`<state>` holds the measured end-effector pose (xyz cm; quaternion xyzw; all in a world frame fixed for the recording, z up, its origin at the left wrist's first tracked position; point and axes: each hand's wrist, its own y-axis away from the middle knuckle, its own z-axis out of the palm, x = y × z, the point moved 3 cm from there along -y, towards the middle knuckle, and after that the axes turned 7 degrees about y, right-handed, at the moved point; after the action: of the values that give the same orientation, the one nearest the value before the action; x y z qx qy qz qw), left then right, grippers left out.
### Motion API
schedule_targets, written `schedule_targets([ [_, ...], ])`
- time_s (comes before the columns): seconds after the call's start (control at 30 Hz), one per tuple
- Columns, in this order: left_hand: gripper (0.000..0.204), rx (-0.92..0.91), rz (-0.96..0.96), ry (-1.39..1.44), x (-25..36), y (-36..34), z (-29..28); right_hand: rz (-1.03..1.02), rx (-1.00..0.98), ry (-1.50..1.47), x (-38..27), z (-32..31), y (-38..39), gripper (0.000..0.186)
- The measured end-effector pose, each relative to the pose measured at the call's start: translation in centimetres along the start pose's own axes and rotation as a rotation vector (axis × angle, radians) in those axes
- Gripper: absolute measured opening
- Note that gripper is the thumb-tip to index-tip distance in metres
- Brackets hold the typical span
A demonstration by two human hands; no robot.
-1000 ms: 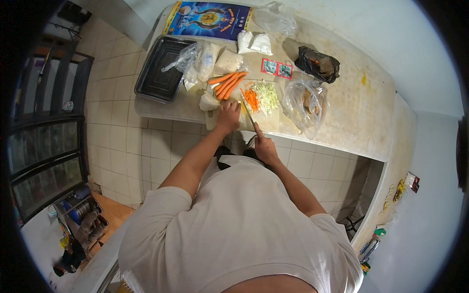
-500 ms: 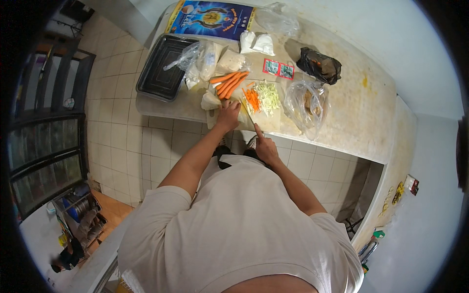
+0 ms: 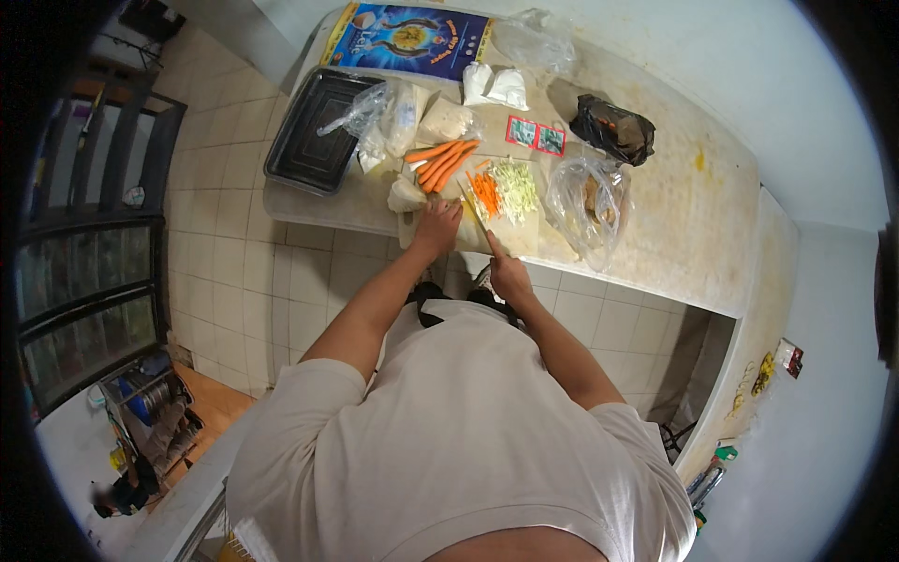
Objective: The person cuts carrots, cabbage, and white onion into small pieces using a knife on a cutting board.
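Note:
My right hand (image 3: 508,276) is wrapped around the handle of a knife (image 3: 474,208), its blade pointing away from me over a pale cutting board (image 3: 523,236). Just left of the blade, my left hand (image 3: 438,227) presses down with curled fingers. Whatever lies under those fingers is hidden. Shredded carrot (image 3: 484,195) and a pile of shredded cabbage (image 3: 515,190) lie right of the knife. Several whole carrots (image 3: 442,165) rest beyond my left hand. A pale chunk, perhaps cabbage (image 3: 405,195), sits beside its fingers.
A black tray (image 3: 320,131) stands at the left, near clear plastic bags (image 3: 405,114) with pale contents. Behind are white packets (image 3: 494,86), red-edged sachets (image 3: 535,135) and a blue printed sheet (image 3: 409,39). A clear bag (image 3: 590,208) and a black bag (image 3: 613,127) lie right.
Both hands keep nearly the same places. The knife has shifted very slightly at the board. The whole view has moved a little.

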<state>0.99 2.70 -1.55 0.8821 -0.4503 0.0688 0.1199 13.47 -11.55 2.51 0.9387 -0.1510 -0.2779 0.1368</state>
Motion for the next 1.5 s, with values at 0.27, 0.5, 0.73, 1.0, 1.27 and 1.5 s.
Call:
schedule_targets([
  [0.27, 0.058, -0.061, -0.028, 0.117, 0.4, 0.2, -1.2, 0.089, -0.091, 0.014, 0.7, -0.4, 1.9, 0.067],
  [0.5, 0.077, 0.026, -0.017, 0.007, -0.4, 0.6, 0.1, 0.027, -0.075, 0.075, 0.2, 0.3, 1.3, 0.065],
  [0.73, 0.055, -0.048, -0.034, 0.108, 0.2, 0.4, -1.1, 0.029, -0.034, 0.106, -0.2, -0.1, 1.3, 0.062],
  [1.0, 0.053, -0.027, -0.032, 0.068, 0.4, 0.3, -1.2, -0.051, 0.016, -0.002, 0.9, 0.6, 0.4, 0.065],
  [1.27, 0.055, 0.021, 0.018, 0.079, -0.1, 0.7, -0.9, 0.016, -0.002, -0.024, 1.1, -0.6, 2.3, 0.060],
  [1.5, 0.091, -0.009, -0.001, 0.014, -0.3, 0.6, 0.0, -0.013, -0.056, 0.070, 0.7, -0.4, 1.5, 0.065],
])
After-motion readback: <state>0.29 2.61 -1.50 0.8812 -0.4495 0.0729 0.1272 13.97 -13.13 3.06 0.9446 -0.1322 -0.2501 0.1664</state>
